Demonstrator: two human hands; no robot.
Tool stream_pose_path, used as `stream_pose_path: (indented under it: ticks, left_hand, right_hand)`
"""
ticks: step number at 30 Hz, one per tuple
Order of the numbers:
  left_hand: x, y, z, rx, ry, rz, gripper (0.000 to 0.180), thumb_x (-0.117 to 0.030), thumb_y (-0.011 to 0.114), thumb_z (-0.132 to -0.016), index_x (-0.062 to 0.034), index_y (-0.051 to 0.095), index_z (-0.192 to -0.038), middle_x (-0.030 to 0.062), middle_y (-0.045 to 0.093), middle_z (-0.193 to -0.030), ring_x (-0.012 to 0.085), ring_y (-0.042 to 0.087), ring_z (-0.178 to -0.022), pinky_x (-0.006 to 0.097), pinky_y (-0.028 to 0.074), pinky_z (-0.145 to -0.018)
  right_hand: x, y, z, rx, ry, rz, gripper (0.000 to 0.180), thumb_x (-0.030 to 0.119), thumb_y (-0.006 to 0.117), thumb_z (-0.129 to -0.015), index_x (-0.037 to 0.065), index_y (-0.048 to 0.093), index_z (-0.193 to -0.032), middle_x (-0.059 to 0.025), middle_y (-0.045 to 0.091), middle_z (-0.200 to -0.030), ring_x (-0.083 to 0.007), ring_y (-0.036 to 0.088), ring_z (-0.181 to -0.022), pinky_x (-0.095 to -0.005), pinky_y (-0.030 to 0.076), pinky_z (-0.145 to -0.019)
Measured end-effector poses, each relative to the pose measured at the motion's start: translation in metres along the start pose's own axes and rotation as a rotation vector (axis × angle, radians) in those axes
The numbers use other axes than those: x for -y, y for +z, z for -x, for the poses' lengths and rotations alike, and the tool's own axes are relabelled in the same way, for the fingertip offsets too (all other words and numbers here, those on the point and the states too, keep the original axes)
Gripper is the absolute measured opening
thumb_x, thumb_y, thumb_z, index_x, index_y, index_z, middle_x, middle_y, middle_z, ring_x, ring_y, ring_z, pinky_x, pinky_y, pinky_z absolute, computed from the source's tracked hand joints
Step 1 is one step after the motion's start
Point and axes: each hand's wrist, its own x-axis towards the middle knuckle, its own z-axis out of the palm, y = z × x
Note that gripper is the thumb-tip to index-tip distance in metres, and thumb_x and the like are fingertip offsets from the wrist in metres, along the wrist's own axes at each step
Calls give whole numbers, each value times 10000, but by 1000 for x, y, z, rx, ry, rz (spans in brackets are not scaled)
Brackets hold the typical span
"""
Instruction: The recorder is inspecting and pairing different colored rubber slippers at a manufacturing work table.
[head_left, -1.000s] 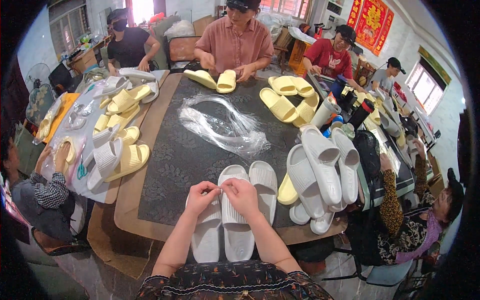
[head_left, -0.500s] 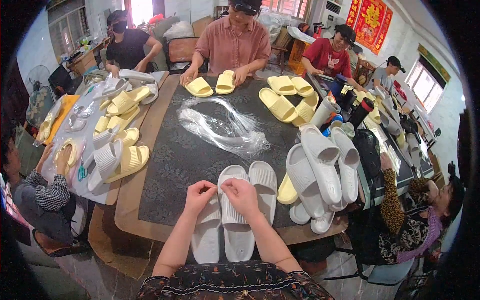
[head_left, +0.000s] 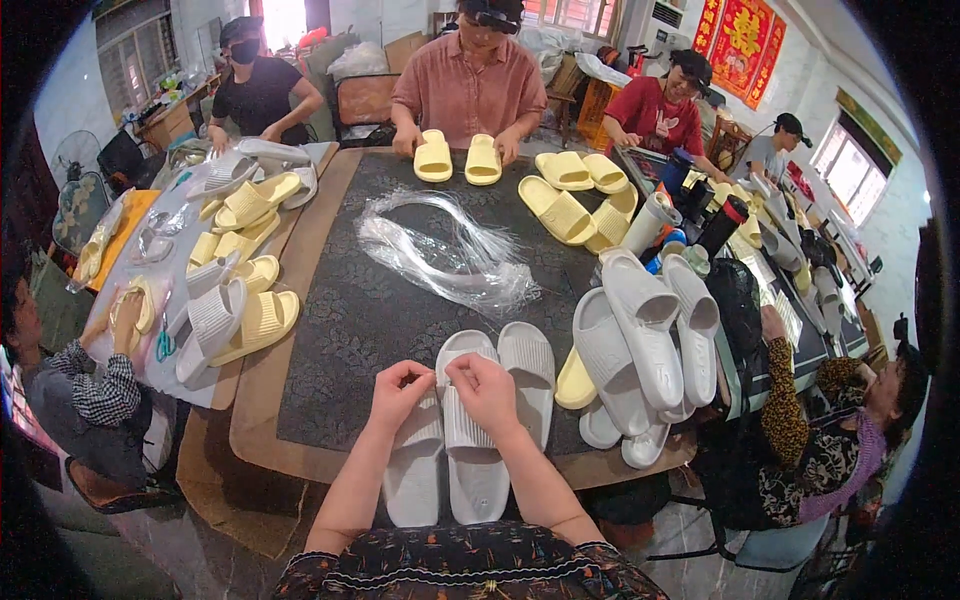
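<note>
My left hand (head_left: 402, 400) and my right hand (head_left: 482, 395) are both closed in a pinch, close together at the same height. What their fingertips hold, if anything, is too fine to make out. Beneath them lie grey slides: a left slide (head_left: 411, 485), a middle slide (head_left: 476, 485) that reaches up between my hands, and a right slide (head_left: 527, 362) beside my right hand. My hands and wrists hide parts of these slides. Farther off on the dark mat lies a loose bundle of clear, shiny plastic strands (head_left: 440, 255).
Grey slides (head_left: 640, 325) are heaped at the right, with yellow slides (head_left: 555, 210) beyond them and bottles (head_left: 720, 225) alongside. Across the table (head_left: 262, 425) a co-worker holds two yellow slides (head_left: 433, 158). More slides (head_left: 262, 325) cover the left table. Other people sit on both sides.
My hands and the grey slides near me have stayed put. Across the table, the co-worker's pair of yellow slides has shifted rightward and turned upright, toes toward me.
</note>
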Motion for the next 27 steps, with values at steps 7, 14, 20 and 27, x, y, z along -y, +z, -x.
stream_pose_path:
  ticks: [7, 14, 20, 27]
  left_hand:
    - [6, -1, -2, 37, 12, -11, 60, -59, 679, -801, -18, 662, -841, 4, 655, -777, 59, 585, -705, 218, 467, -656]
    - [4, -3, 1, -27, -25, 113, 64, -73, 700, -791, -29, 672, -828, -13, 650, -770, 47, 561, -697, 217, 453, -650]
    - [0, 0, 2, -59, -10, 92, 82, -63, 707, -771, -12, 685, -831, 1, 664, -759, 55, 582, -695, 213, 463, -641]
    - [7, -1, -1, 5, 144, -138, 105, -69, 701, -774, 0, 685, -852, 35, 668, -769, 86, 607, -702, 220, 479, -652]
  right_hand:
    - [-3, 1, -1, 2, -93, 25, 165, 244, 657, -829, 81, 656, -852, -108, 642, -744, -278, 626, -712, -385, 481, -628]
    - [2, 0, -1, 22, -29, 0, 158, 228, 662, -825, 74, 657, -860, -113, 642, -748, -272, 625, -694, -374, 473, -609]
    - [1, 1, 1, -21, 30, -57, 157, 227, 663, -823, 74, 659, -858, -116, 639, -740, -275, 623, -692, -376, 472, -610]
    - [-3, 3, 0, -8, -33, 4, 161, 234, 672, -819, 84, 660, -876, -107, 633, -726, -266, 619, -671, -371, 473, -603]
